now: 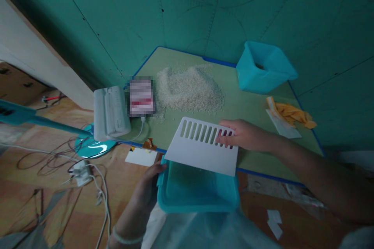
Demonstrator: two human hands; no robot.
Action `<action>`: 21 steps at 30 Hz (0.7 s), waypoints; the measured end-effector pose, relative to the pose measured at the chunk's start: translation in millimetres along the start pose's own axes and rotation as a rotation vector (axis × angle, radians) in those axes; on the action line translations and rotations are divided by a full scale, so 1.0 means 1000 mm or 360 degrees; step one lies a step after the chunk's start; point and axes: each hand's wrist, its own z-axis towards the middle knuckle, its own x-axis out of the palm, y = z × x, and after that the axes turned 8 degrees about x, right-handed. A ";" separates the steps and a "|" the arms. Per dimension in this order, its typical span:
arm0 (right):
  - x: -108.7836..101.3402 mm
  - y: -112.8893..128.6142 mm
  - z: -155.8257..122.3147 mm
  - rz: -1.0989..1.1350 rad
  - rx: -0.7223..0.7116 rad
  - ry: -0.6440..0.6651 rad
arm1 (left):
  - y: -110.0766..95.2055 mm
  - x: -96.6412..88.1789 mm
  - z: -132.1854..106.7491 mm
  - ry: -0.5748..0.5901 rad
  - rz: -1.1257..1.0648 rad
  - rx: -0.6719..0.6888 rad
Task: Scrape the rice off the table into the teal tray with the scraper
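Note:
My right hand (244,135) grips a flat white plastic scraper (201,151) with a row of slots along its top, fingers hooked through the slots at its right end. The scraper hangs over the near table edge. My left hand (147,186) holds the left rim of a teal plastic tray (198,196) just below the table's front edge. A heap of white rice grains (188,89) lies spread on the green table (254,107), beyond the scraper.
A teal tub (264,66) stands at the table's back right. Orange scraps and white paper (288,118) lie at the right edge. A white device (111,113) with a cable sits at the left corner. Cables and a power strip (82,171) lie on the floor.

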 end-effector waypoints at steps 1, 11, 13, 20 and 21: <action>0.002 0.004 -0.008 -0.0155 -0.0022 -0.0096 | 0.000 -0.001 0.001 -0.0004 -0.0002 -0.0009; 0.019 0.018 -0.050 -0.0840 -0.0495 -0.0547 | 0.002 0.000 0.005 -0.0009 -0.0049 0.0042; 0.005 0.015 -0.042 -0.0587 -0.0346 -0.0518 | 0.001 0.000 0.003 -0.0036 -0.0029 0.0024; -0.080 -0.003 0.007 -0.0052 -0.0118 -0.1219 | -0.001 -0.006 0.002 -0.0139 -0.0016 0.0036; -0.089 -0.005 0.015 -0.0127 -0.0073 -0.1335 | -0.001 -0.007 0.003 -0.0140 -0.0019 0.0026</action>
